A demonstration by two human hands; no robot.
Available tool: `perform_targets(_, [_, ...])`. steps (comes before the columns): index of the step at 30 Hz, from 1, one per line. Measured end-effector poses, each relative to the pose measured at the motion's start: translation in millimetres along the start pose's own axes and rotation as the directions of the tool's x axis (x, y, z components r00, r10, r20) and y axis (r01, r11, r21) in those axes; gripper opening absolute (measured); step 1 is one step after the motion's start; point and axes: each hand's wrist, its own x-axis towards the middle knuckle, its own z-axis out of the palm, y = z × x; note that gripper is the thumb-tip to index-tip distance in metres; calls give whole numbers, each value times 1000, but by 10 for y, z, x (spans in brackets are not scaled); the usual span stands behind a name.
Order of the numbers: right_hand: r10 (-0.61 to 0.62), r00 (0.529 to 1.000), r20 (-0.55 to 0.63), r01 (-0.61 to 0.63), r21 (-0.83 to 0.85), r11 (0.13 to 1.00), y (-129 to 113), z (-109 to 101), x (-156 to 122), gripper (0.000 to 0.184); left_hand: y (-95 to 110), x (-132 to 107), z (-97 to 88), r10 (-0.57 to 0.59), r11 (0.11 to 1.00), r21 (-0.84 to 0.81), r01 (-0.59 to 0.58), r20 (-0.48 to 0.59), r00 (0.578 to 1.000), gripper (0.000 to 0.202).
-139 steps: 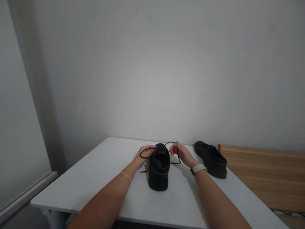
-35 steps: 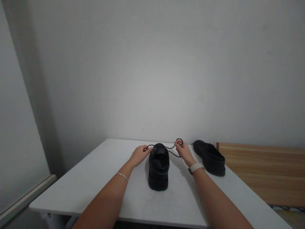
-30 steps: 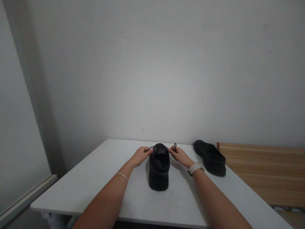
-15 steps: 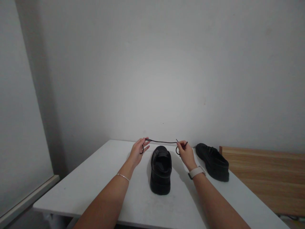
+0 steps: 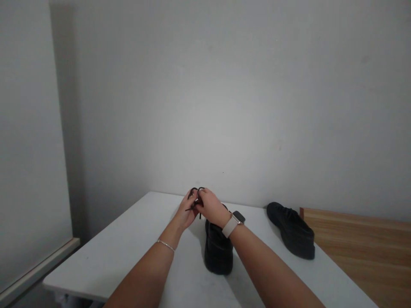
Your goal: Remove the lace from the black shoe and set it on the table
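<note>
OK, left grip (image 5: 185,212) and right grip (image 5: 212,208) both pinched on black lace (image 5: 193,205), left of middle shoe (image 5: 218,257); right arm (image 5: 266,265) partly blocks it. Other shoe (image 5: 291,232) right on bench (image 5: 128,248), by wooden board (image 5: 359,241).

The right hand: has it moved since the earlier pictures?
Yes. The right hand has moved left, farther from the black lace-up shoe on the right, and is now beside the left hand.
</note>
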Motion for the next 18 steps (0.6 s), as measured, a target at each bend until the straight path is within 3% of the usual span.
perform_targets(5, [48,995,88,-45,-34,998,49,-213,8,13,-48,42,11,-10,999,44,11,-29,1000,39])
perform_targets(10, [82,996,-18,-83,-47,995,96,-481,-21,12,-35,-18,73,-116,992,58,112,65,991,48])
perform_targets(14, [73,994,76,-77,50,996,79,-445,-26,3,-54,-99,121,-194,974,153,166,190,962,65])
perform_targets(18, [34,983,178,-68,191,979,86,-338,-44,23,-82,-106,123,-215,949,263,174,135,967,56])
